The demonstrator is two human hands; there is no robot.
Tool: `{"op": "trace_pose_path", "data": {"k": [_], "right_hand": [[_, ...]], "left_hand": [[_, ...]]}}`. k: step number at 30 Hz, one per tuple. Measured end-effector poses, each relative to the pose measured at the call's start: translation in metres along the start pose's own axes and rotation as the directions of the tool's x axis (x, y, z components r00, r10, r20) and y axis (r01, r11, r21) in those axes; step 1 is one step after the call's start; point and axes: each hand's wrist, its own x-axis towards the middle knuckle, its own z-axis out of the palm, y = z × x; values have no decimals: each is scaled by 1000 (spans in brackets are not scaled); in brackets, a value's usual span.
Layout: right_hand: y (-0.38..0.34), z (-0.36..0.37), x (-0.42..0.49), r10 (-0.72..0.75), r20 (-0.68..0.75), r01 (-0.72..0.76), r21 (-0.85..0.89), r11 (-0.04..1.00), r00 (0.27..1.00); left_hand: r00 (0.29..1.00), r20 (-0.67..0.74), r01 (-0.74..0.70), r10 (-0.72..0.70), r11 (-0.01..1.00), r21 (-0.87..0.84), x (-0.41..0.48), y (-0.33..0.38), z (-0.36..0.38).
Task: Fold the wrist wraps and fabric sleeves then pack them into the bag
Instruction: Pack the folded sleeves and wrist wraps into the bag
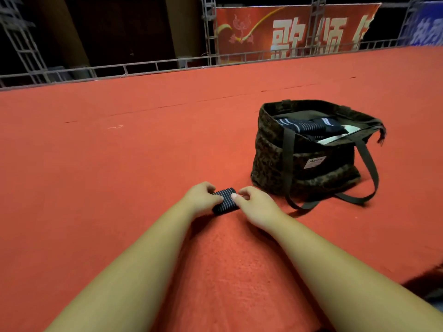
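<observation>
A folded dark wrist wrap with thin white stripes (225, 201) lies on the red carpet in front of me. My left hand (202, 196) grips its left side with curled fingers. My right hand (254, 204) pinches its right edge, thumb on top. To the right stands an open dark patterned tote bag (271, 161) with long straps. Inside the bag lie folded dark striped wraps (304, 127) and a pale piece of fabric.
Red carpet (119, 164) covers the whole platform. A metal truss rail (143, 67) runs along its far edge, with a red banner (287, 32) behind. The bag's straps (354, 200) trail on the carpet to the right of my hands. The platform's near edge shows at the lower right.
</observation>
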Motion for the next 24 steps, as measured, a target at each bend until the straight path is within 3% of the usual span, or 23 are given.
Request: {"op": "trace_pose_path", "data": {"k": [5,9,13,18,21,24], "right_hand": [[14,21,9,-4,-64,-1,-77,997,998],[10,24,8,-6,-46,-3,-194,981,999],[22,23,11,-13,-7,13,29,999,1000],[14,13,-16,-132,33,115,313,943,991],[-4,-9,-34,-156,-30,156,357,921,987],[-24,-48,-43,-179,-181,225,282,933,967]], "left_hand": [[990,-123,-79,66,991,-107,-5,-17,17],[987,-127,-117,94,975,-191,-13,-19,20],[991,-99,-118,91,941,-317,-30,-20,19],[996,-72,-84,55,860,-503,-63,-6,12],[987,-81,-159,136,845,-511,-72,10,-5],[975,-67,-210,211,786,-581,-78,48,-26]]}}
